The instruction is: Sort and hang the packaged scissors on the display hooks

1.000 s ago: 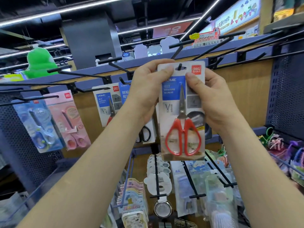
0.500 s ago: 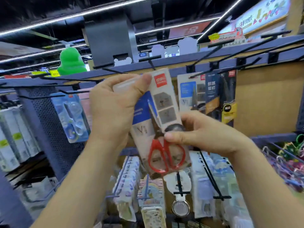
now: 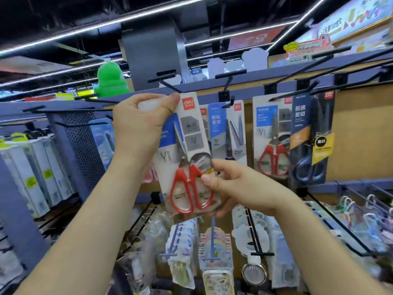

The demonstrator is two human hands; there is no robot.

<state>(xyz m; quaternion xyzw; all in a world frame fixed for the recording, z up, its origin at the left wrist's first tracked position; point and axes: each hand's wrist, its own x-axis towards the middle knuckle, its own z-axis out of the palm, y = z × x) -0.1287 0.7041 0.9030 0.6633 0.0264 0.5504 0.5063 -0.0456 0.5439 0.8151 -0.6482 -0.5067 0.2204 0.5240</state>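
The left grip (image 3: 140, 122) hides the upper left corner of the red-handled scissors pack (image 3: 192, 133); its small print is unreadable, and the lower packets (image 3: 214, 250) are blurred.

Your frame is bright and evenly lit. Light comes from the LED strips (image 3: 102, 24) on the dark ceiling, above and behind the scissors pack (image 3: 187, 158). That pack is your sharpest item and its print is mostly readable. The plastic at its top-left corner is blown out white. Shadows are soft, no hard edges. The hanging goods (image 3: 212, 252) below the pack are smeared. The sign (image 3: 350, 20) far upper right of the pack is washed out. You get wide-angle bend: the shelf rail (image 3: 276, 81) behind the pack curves.
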